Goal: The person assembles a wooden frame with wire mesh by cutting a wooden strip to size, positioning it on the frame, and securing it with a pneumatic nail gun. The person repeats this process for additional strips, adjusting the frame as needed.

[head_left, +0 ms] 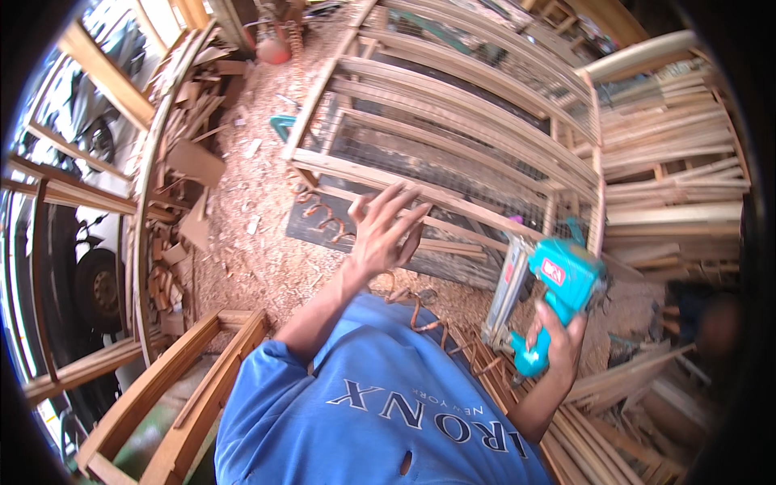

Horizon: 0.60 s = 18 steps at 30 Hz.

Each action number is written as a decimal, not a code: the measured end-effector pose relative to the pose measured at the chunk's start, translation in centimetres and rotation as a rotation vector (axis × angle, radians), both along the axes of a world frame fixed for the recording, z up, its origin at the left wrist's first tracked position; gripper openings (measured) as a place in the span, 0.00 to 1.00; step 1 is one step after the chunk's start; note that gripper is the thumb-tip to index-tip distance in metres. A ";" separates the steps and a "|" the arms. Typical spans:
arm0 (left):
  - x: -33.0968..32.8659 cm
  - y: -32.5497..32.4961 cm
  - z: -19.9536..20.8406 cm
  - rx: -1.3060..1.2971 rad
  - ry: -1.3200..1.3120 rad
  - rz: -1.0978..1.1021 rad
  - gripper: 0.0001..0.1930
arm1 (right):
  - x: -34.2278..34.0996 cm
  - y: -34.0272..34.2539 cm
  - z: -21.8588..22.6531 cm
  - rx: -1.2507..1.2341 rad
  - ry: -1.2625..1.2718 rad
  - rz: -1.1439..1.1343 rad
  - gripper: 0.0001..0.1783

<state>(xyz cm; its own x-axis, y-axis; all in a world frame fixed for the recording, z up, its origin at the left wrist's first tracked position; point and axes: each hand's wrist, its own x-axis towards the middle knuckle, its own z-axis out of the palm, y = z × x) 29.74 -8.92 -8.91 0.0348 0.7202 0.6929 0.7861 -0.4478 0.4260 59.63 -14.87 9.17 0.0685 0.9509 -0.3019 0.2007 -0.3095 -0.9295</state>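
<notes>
My right hand [563, 343] is wrapped round the grip of a teal pneumatic nail gun [563, 271], its grey magazine slanting down on the left side. The gun's upper end is close to the near right corner of a slatted wooden frame [477, 212]; whether they touch I cannot tell. In front of my chest my left hand [386, 226] is raised with fingers spread and holds nothing. It hovers at the frame's near rail, and contact is unclear. A coiled orange air hose [420, 315] runs past my body beneath my hands.
Stacked wooden strips [671, 153] fill the right side. Wood shavings [259, 194] cover the floor, with offcuts [194, 162] along the left. A wooden frame [174, 388] stands at the lower left. Beyond the left posts is a vehicle's wheel [99, 288]. A blurred person [715, 327] is at the right.
</notes>
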 end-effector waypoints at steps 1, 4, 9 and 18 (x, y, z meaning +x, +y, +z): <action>-0.4 -1.1 0.3 -0.009 -0.249 0.125 0.22 | 0.0 -0.8 -0.6 0.003 0.029 -0.002 0.12; -2.1 -2.6 0.7 -0.215 -1.024 0.438 0.17 | -0.3 -2.1 -2.3 0.001 0.072 -0.017 0.12; -12.6 0.4 2.4 0.030 0.076 0.368 0.29 | -0.8 -2.6 -4.3 -0.057 0.057 0.003 0.13; -19.8 3.3 2.8 -0.160 0.203 -0.023 0.24 | -4.2 -2.1 -3.9 -0.044 0.012 0.115 0.14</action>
<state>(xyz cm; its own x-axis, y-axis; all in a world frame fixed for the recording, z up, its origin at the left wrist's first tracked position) 9.90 -5.65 -6.15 0.1790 0.8174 0.5476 0.8534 -0.4060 0.3270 55.40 -17.00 5.30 -0.0439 0.9379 -0.3440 0.2258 -0.3262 -0.9179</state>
